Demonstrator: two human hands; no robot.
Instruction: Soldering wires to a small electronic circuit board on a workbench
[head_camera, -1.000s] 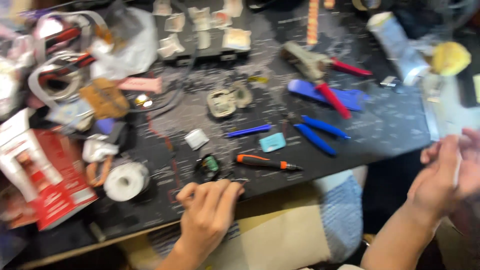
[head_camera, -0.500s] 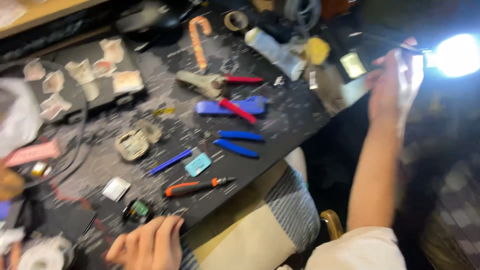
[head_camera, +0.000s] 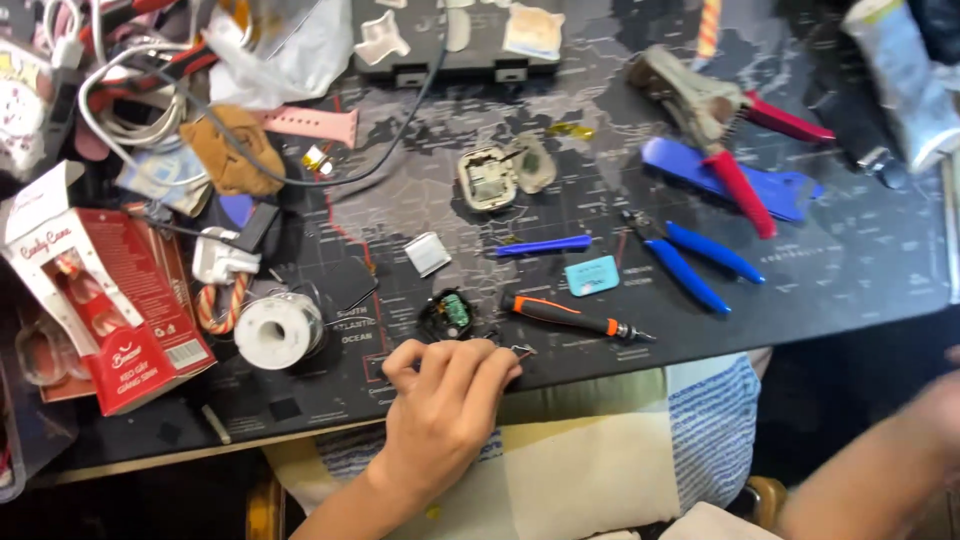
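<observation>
My left hand (head_camera: 440, 400) rests on the front edge of a dark desk mat (head_camera: 860, 270). Its fingers are curled, and the tips press on thin wires (head_camera: 518, 349) that run from a small opened black device with a green circuit board (head_camera: 447, 313). An orange-and-black screwdriver (head_camera: 570, 317) lies just right of the device. My right hand (head_camera: 945, 395) is a blur at the right edge, below the desk and mostly cut off. Whether its fingers are open or shut is hidden.
Nearby lie a solder spool (head_camera: 277, 330), a red box (head_camera: 120, 300), blue cutters (head_camera: 690, 255), a blue pry stick (head_camera: 545, 245), red-handled pliers (head_camera: 720, 120), an opened earbud case (head_camera: 495, 175), tangled cables (head_camera: 130, 110) and a black tray of small parts (head_camera: 450, 35).
My right hand has dropped from up beside a bright lamp to low at the right edge. The view has swung back over the desk. My left hand has stayed by the black device.
</observation>
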